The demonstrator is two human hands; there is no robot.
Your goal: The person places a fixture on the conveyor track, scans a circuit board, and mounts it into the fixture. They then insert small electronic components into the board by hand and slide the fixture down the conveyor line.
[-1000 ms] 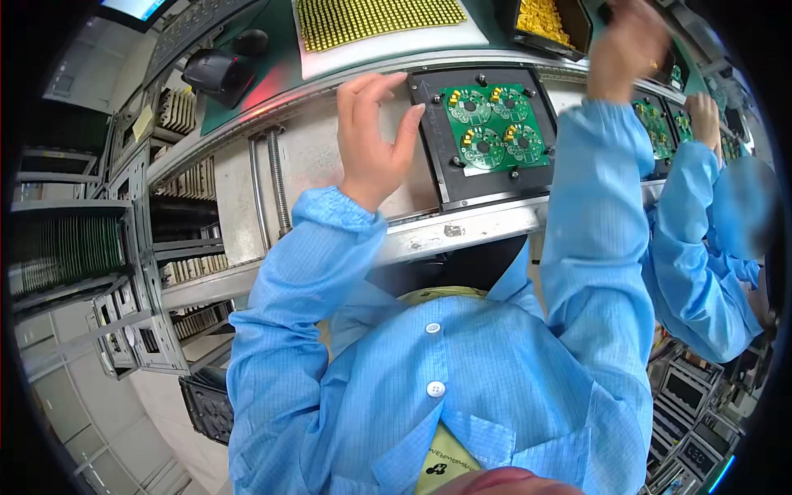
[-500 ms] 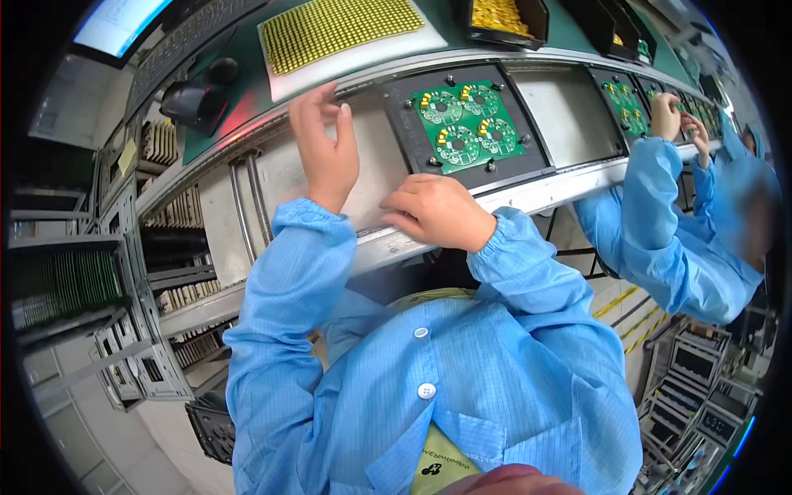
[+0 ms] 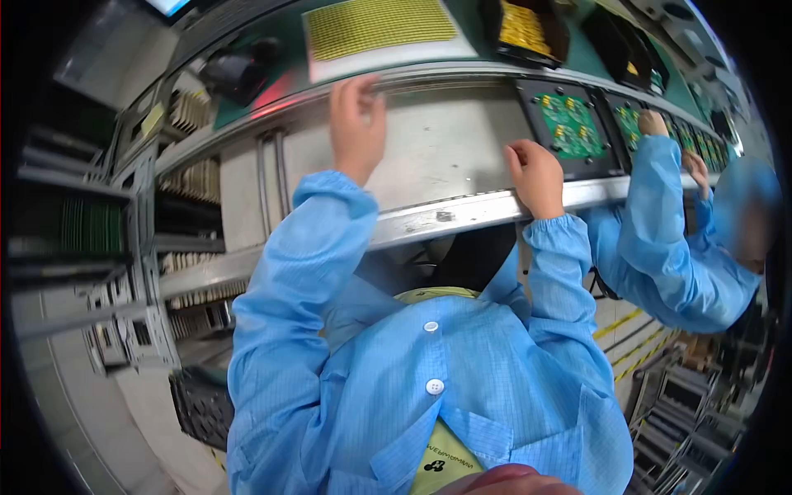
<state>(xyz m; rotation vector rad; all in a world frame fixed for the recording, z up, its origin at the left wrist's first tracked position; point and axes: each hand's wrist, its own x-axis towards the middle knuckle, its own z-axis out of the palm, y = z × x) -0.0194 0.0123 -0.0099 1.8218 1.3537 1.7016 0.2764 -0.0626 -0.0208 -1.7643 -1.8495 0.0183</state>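
Note:
My left hand (image 3: 357,132) is raised over the left part of the metal conveyor bed (image 3: 441,136), fingers loosely bent, thumb apart, nothing in it. Over the near rail is my right hand (image 3: 538,177), its empty fingers loosely curled at the near left corner of a black carrier (image 3: 607,162). That flat carrier holds a green panel of circuit boards (image 3: 569,125) with small yellow parts on them. Its right side lies close against another carrier (image 3: 615,106).
Behind the rail, a white pad with rows of yellow parts (image 3: 379,29) lies on a green mat. Black bins (image 3: 536,54) hold yellow pieces. A dark handheld device (image 3: 235,73) sits back left. At right, a co-worker's hand (image 3: 653,124) is over the carriers.
The carrier has slid right along the conveyor, closing the gap to the one beyond it. My right hand has moved right with it; my left hand stays raised. The view has shifted slightly.

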